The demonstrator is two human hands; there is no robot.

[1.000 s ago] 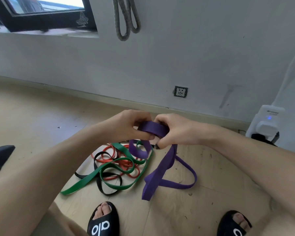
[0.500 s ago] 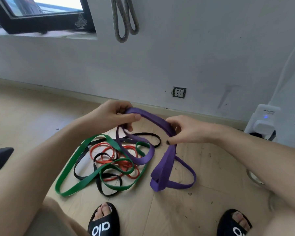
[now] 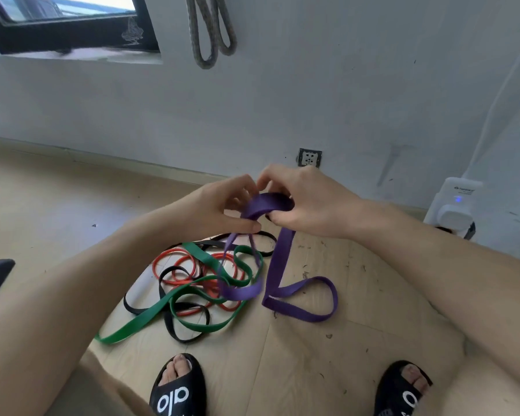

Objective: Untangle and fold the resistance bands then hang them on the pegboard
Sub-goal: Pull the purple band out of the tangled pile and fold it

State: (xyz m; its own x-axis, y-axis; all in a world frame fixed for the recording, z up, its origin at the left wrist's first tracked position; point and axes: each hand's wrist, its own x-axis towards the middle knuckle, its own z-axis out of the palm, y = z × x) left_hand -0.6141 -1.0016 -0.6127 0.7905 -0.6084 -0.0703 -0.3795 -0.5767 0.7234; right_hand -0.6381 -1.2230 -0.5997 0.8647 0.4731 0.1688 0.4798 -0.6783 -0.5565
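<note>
1. Both hands, the left hand (image 3: 219,210) and the right hand (image 3: 309,202), have their fingers pinched on the purple band (image 3: 278,265) at frame centre, its loops trailing to the floor (image 3: 57,205).
2. It looks light, floppy and stretchy; best gripped at the fold.
3. Its lower loop threads the green band (image 3: 198,256), crossings unclear.
4. No pegboard visible.

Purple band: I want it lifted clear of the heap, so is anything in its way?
Yes. Both hands grip the purple band, but its left hanging loop threads through the green band over the red band; its right loop lies free.
</note>
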